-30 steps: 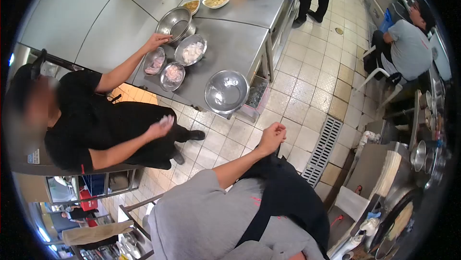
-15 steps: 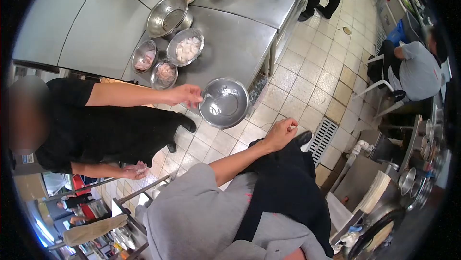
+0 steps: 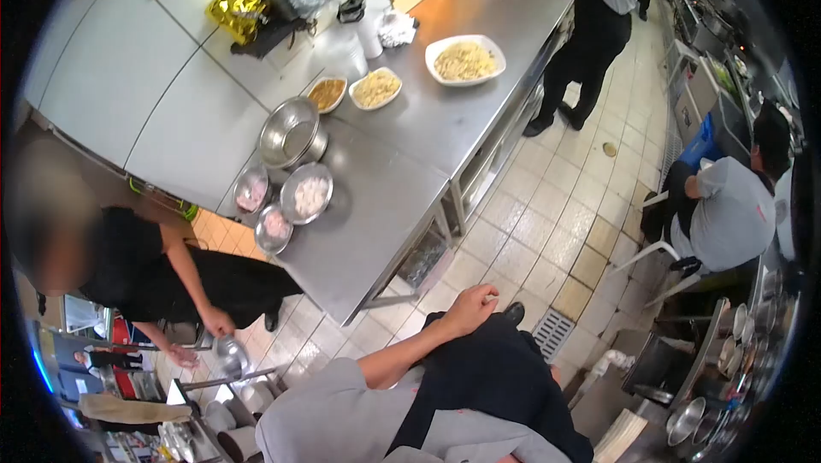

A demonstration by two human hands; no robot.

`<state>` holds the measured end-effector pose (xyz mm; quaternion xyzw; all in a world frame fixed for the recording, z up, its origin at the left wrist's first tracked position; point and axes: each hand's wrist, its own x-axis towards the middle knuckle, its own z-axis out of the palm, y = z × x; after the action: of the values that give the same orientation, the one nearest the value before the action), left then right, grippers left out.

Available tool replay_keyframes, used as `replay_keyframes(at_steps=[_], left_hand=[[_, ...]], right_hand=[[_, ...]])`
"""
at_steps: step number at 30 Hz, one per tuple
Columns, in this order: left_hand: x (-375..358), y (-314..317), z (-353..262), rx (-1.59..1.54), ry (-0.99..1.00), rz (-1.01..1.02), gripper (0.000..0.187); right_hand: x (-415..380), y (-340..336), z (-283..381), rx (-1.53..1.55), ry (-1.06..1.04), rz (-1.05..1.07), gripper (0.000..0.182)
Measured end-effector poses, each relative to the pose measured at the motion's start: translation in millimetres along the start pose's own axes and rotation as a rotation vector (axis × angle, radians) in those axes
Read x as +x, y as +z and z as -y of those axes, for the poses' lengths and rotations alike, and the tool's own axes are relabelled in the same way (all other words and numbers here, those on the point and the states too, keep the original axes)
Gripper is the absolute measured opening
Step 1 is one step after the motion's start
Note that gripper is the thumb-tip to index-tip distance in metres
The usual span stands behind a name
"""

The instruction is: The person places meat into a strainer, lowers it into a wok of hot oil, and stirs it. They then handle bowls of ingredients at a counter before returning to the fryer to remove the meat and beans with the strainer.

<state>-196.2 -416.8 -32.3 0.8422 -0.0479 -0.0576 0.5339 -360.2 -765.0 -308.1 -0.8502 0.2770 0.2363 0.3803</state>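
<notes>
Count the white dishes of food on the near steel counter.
3: a large white bowl of noodles, a white oval dish beside it, and a smaller one with brown food. The far counter's dishes are unclear.

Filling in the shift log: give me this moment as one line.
left hand: raised, loosely closed, empty | right hand: not in view | co-worker in black: holds round steel bowl low | steel counter: three small filled bowls

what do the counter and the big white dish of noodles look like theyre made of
The counter looks like brushed stainless steel: grey, with soft streaky glare and folded edges. The white dish looks like glazed ceramic or melamine, smooth and evenly white; the picture cannot settle which.
</notes>
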Motion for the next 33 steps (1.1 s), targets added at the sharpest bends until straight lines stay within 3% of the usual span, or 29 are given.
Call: replay_keyframes(at_steps=[6,9,11,13,15,16,18,19,20,21,23,25,28,31,33], left_hand=[[46.8,17.4,-24.0,0.044,0.007,0.032,0.022],[61.0,17.7,-19.9,0.102,0.075,-0.061,0.023],[68.7,9.0,-8.4,0.005,-0.090,-0.245,0.025],[75.5,-25.1,0.0,-0.016,-0.176,-0.623,0.027],[81.6,-74.3,46.4,-0.060,-0.303,-0.998,0.031],[76.1,-112.0,50.0,0.116,-0.444,-1.058,0.036],[64.2,-173.7,70.6,0.139,-0.408,-1.168,0.043],[65.7,-217.0,72.3,0.354,-0.348,-1.309,0.044],[61.5,-240.1,86.4,0.468,-0.400,-1.284,0.044],[63.8,-252.4,91.8,0.579,-0.446,-1.256,0.044],[65.5,-260.9,88.3,0.570,-0.585,-1.181,0.039],[68.8,-262.4,81.5,0.559,-0.762,-1.133,0.035],[62.1,-249.5,84.8,0.607,-0.811,-1.103,0.033],[59.3,-220.0,62.7,0.651,-0.805,-1.201,0.029],[56.7,-197.1,45.9,0.525,-0.778,-1.279,0.027]], right_hand=[[76.2,-43.3,52.0,-0.143,-0.069,0.013,0.036],[93.4,-67.7,110.3,-0.170,-0.160,0.034,0.037],[104.9,-89.0,103.0,-0.170,-0.199,0.100,0.038],[145.8,-77.0,99.6,-0.074,-0.203,0.152,0.040],[167.8,-77.3,103.2,-0.178,-0.104,0.175,0.040],[188.9,-76.2,90.3,-0.228,-0.084,0.223,0.040],[206.6,-88.8,93.4,-0.220,-0.109,0.281,0.041],[216.7,-90.9,117.7,-0.134,-0.158,0.277,0.041],[216.7,-92.2,134.5,-0.035,-0.199,0.263,0.042],[214.8,-97.2,164.6,-0.155,-0.196,0.245,0.042],[216.9,-109.7,224.7,-0.413,-0.172,0.217,0.041],[236.7,-102.4,251.0,-0.369,-0.172,0.178,0.039],[241.7,-104.5,316.4,-0.337,-0.154,0.187,0.040],[273.1,-97.4,333.3,-0.392,-0.247,0.265,0.040],[287.3,-89.6,343.4,-0.449,-0.361,0.294,0.035]])
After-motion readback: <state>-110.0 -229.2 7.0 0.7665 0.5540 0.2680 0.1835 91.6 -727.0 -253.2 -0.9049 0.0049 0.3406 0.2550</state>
